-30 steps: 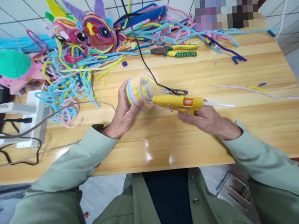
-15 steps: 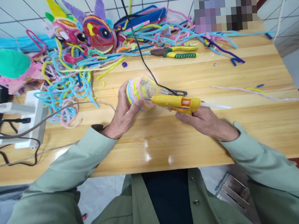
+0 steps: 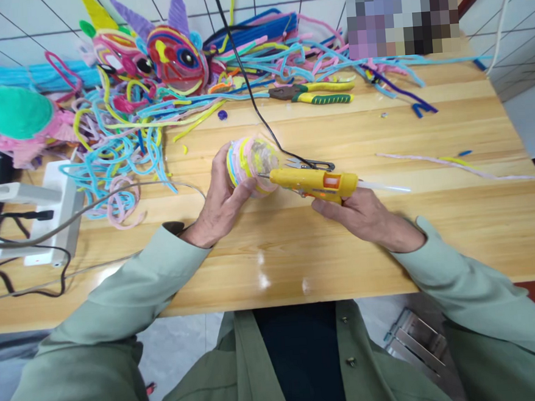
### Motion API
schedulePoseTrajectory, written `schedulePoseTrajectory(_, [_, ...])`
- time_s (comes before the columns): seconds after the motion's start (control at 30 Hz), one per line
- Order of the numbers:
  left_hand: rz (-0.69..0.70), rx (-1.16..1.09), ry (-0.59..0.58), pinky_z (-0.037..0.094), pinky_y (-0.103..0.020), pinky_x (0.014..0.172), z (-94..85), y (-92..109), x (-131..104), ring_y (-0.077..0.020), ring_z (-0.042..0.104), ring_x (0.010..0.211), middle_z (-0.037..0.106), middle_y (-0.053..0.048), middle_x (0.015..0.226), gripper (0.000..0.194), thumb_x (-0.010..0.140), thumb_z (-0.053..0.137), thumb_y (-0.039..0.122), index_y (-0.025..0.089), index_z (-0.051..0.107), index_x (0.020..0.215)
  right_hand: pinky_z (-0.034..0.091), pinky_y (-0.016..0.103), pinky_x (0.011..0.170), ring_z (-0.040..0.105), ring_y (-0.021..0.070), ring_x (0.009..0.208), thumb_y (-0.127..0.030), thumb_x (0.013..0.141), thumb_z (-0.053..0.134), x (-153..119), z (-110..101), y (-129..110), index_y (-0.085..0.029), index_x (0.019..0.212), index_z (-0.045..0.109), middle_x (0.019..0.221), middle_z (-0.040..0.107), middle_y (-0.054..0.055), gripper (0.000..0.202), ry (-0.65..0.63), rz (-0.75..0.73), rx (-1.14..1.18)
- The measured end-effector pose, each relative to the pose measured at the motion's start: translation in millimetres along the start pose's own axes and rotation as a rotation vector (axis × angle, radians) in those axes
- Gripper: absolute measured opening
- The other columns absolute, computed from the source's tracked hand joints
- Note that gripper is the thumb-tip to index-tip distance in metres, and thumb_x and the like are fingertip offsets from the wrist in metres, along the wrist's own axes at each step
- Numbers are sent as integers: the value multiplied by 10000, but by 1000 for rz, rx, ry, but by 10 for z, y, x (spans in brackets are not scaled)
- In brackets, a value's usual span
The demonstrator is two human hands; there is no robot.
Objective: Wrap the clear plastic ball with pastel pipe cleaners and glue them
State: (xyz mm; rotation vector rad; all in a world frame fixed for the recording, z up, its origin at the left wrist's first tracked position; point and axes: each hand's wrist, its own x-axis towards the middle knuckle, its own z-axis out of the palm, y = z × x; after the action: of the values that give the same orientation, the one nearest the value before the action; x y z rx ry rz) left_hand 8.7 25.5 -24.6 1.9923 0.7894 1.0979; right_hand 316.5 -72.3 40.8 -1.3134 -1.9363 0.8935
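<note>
My left hand (image 3: pixel 224 200) is wrapped round the near left side of a rounded form (image 3: pixel 249 159) banded in pink, yellow and blue. A yellow glue gun (image 3: pixel 314 182) is held in my right hand (image 3: pixel 357 209), its metal nozzle pointing left against or very close to the form, near my left thumb. A clear glue stick (image 3: pixel 385 187) sticks out of the gun's back end. Just behind the gun lie small metal snips (image 3: pixel 313 164), partly covered by a black cord (image 3: pixel 262 118).
Tangled pipe cleaners (image 3: pixel 121 149) and two horned masks (image 3: pixel 177 60) fill the back left. Yellow-green pliers (image 3: pixel 312 93) lie behind the form. A white power strip (image 3: pixel 52 225) with cables is at the left. Thin pink strips (image 3: pixel 457 166) lie at the right.
My right hand and the glue gun have shifted very slightly left. My left hand holds the form in the same place.
</note>
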Motion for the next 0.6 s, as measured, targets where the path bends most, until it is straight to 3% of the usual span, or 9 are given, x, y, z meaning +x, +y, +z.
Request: schedulePoseTrajectory(0.6, [-4,43,-6,388,-587,1392,8,-18,-14,-381,478,1609,426,-128,1743,800,1101,627,700,357,294,1743,669,463,1009,804,310,1049,-667,1105,590,5,24,21,-240,1118,834,976,835,58,492,-14,-8,32])
